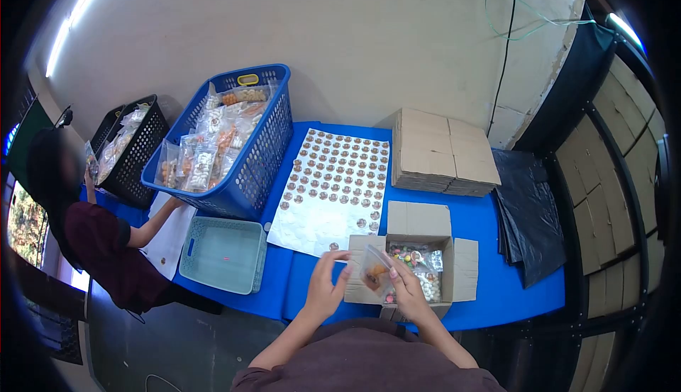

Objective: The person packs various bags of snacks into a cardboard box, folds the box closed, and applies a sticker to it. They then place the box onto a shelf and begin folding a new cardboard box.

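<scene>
My right hand (409, 290) is closed on a clear plastic pouch (374, 270) with orange-brown pieces in it, held tilted at the near left side of an open cardboard box (418, 220). Beside the pouch, my left hand (326, 289) is raised with thumb and forefinger apart. I make out nothing between them. Filled pouches (427, 278) lie inside the box, with white and colourful pieces showing. Just beyond my left fingertips is the near edge of a white sheet of round stickers (305, 230), with several rows of stickers on its far part.
A pale green basket (223, 291) stands left of the sheet, before a blue basket (266, 158) full of pouches. Flattened cartons (443, 147) are stacked behind the box; black plastic (528, 215) lies right. At far left a person (106, 250) works near a black basket (145, 151).
</scene>
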{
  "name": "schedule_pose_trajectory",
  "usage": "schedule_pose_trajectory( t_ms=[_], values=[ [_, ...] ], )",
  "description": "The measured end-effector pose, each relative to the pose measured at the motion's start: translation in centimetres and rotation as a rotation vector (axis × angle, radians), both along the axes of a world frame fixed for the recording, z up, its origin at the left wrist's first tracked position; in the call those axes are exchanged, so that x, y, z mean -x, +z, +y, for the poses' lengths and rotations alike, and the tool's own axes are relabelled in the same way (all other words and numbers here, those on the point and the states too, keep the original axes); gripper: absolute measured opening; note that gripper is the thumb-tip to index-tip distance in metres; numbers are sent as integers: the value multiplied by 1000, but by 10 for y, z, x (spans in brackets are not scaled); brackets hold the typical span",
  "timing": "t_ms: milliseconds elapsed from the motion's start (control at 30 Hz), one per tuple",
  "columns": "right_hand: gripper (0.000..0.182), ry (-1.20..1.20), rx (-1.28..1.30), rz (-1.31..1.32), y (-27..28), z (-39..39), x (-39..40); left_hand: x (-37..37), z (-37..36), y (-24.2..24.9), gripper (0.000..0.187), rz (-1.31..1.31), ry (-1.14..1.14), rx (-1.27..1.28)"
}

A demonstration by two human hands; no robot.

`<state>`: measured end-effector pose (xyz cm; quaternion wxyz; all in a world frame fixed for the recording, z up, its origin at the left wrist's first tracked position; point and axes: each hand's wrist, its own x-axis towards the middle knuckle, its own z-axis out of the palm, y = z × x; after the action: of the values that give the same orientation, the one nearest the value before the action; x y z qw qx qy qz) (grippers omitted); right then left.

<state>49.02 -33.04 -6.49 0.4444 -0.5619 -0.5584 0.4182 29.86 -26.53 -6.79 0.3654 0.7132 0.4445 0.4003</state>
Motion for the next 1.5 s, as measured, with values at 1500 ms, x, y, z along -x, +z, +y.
schedule_pose_trajectory(
  t_ms=[1500],
  values=[
    [32, -671, 201, 1003, -67, 2, -52, -26, -25, -41, 73, 236, -638, -71]
  ],
)
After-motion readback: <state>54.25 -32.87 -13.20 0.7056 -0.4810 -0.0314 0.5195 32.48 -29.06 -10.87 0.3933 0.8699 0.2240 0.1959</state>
